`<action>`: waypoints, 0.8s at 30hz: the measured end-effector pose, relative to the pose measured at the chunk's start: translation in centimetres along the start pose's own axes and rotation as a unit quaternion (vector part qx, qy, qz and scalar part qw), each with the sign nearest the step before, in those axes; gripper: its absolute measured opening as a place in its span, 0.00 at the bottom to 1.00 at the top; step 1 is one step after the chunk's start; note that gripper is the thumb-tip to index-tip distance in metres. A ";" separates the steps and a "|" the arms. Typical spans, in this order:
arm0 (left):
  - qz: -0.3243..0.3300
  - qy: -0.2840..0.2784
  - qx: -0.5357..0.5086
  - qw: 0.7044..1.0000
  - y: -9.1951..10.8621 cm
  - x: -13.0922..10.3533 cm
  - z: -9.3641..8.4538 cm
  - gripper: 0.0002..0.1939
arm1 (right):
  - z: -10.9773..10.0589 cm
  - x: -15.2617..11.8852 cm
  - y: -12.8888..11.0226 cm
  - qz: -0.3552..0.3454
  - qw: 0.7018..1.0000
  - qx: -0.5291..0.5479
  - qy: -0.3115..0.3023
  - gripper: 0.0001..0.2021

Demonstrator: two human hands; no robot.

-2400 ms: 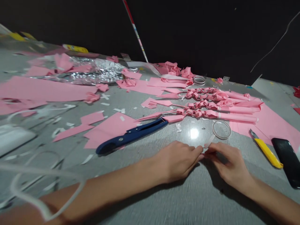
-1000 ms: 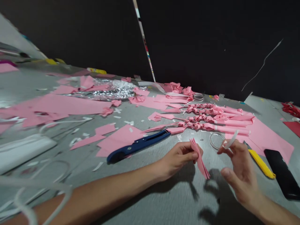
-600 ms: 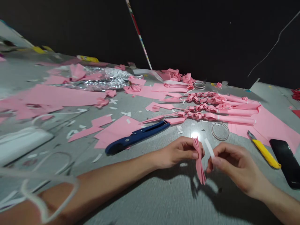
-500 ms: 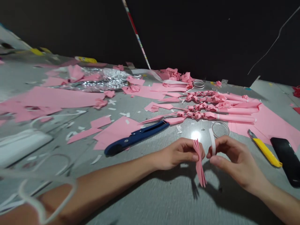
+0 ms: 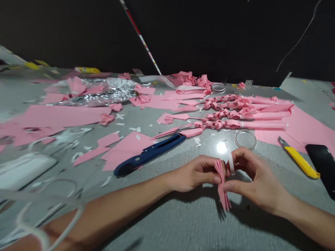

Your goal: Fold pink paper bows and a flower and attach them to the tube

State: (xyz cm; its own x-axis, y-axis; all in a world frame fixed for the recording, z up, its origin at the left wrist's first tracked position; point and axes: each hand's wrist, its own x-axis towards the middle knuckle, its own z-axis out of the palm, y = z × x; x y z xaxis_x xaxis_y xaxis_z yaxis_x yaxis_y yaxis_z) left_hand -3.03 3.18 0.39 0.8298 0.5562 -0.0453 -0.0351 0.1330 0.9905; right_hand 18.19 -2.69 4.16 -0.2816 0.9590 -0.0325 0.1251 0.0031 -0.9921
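Note:
My left hand [image 5: 199,174] pinches the middle of a folded pink paper fan [image 5: 221,188], whose pleats spread above and below the fingers. Close against it on the right, my right hand [image 5: 253,179] has a narrow white strip [image 5: 231,162], probably tape, at its fingertips. The right thumb touches the pleated paper. Behind the hands lie several pink paper flower stems [image 5: 222,123] with looped, twisted middles and rolled ends. Blue-handled scissors or cutters [image 5: 149,155] rest to the left, their tips by the pink paper.
A yellow utility knife [image 5: 300,162] and a black phone [image 5: 321,167] lie at the right. A ring-shaped roll [image 5: 246,140] sits behind my right hand. Pink sheets [image 5: 62,116], crinkled silver foil [image 5: 112,90] and white scraps cover the left. A white cable [image 5: 39,226] loops near my left forearm.
My right hand has moved left with the white strip, up to the paper fan, and its thumb now meets the pleats. My left hand keeps its pinch. The view has shifted slightly.

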 end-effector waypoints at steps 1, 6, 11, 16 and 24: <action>-0.001 0.000 0.000 1.000 0.0 0.0 0.0 0.15 | 0.0 0.0 0.0 0.003 1.000 0.002 0.001 0.16; -0.005 -0.002 -0.016 1.000 -0.1 0.1 0.1 0.16 | 0.1 0.1 0.1 0.023 1.000 0.020 0.003 0.16; -0.011 0.000 -0.051 0.999 -0.4 0.1 0.3 0.22 | 0.4 0.1 0.2 0.028 0.999 0.024 0.020 0.19; -0.007 0.027 -0.093 0.995 -0.8 0.1 0.3 0.25 | -0.5 0.2 -0.4 0.015 0.999 0.042 0.000 0.14; -0.031 0.014 -0.119 0.992 -1.0 0.1 0.1 0.26 | -2.1 -0.2 -2.2 0.020 0.988 -0.014 -0.155 0.08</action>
State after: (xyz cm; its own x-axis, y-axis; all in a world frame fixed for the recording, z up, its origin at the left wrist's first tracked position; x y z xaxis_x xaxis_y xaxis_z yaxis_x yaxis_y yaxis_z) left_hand -2.84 3.02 -0.58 0.8187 0.5633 -0.1115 -0.1187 0.3560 0.9269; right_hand 20.01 -2.31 6.59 -0.5524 0.8261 -0.1118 0.1671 -0.0217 -0.9857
